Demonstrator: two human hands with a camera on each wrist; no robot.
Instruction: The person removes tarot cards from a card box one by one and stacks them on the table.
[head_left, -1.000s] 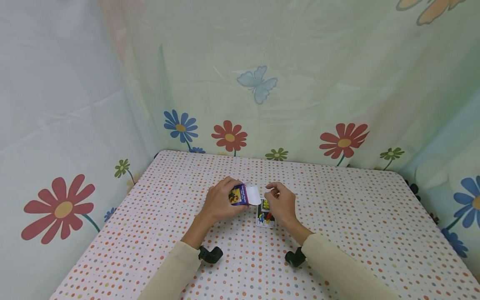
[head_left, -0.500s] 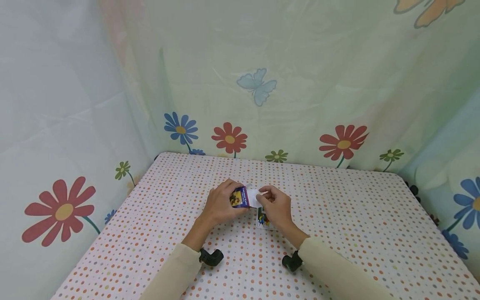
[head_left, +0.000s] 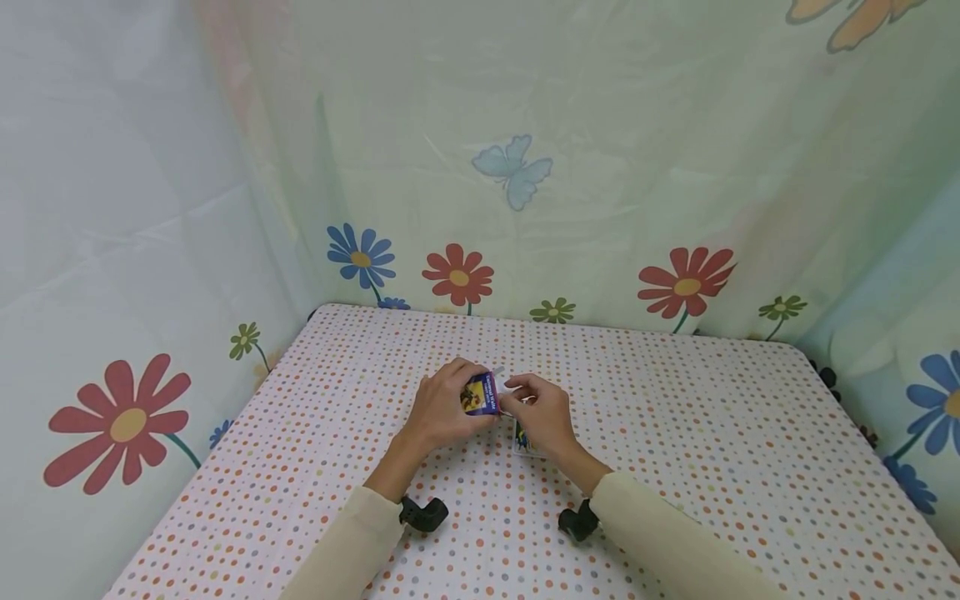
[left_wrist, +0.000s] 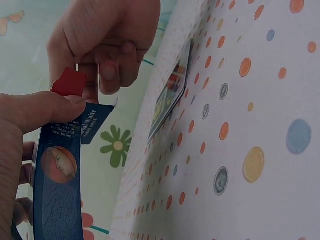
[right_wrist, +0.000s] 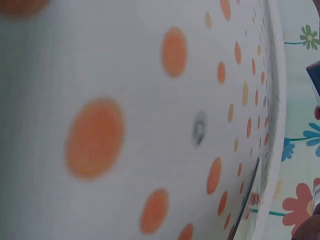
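Observation:
My left hand (head_left: 442, 406) grips a small blue tarot card box (head_left: 477, 394) between thumb and fingers, its end turned to the right. In the left wrist view the box (left_wrist: 60, 185) shows a round picture on its side, with a red tab (left_wrist: 70, 82) at the open end. My right hand (head_left: 546, 417) is at that end, its thumb and index finger pinching the box's white flap, mostly hidden by the fingers. Under the right hand, a colourful tarot card or thin stack (head_left: 522, 442) lies on the table, partly covered; it also shows in the left wrist view (left_wrist: 172, 90).
The table is covered with a white cloth (head_left: 675, 433) printed with coloured dots. Hanging sheets with flowers and butterflies (head_left: 517, 171) enclose its back and sides. Each wrist bears a black camera mount (head_left: 424, 514).
My right hand has moved left from above the cards to the box's open end, and the white flap has become mostly hidden. The left hand and box stay nearly still.

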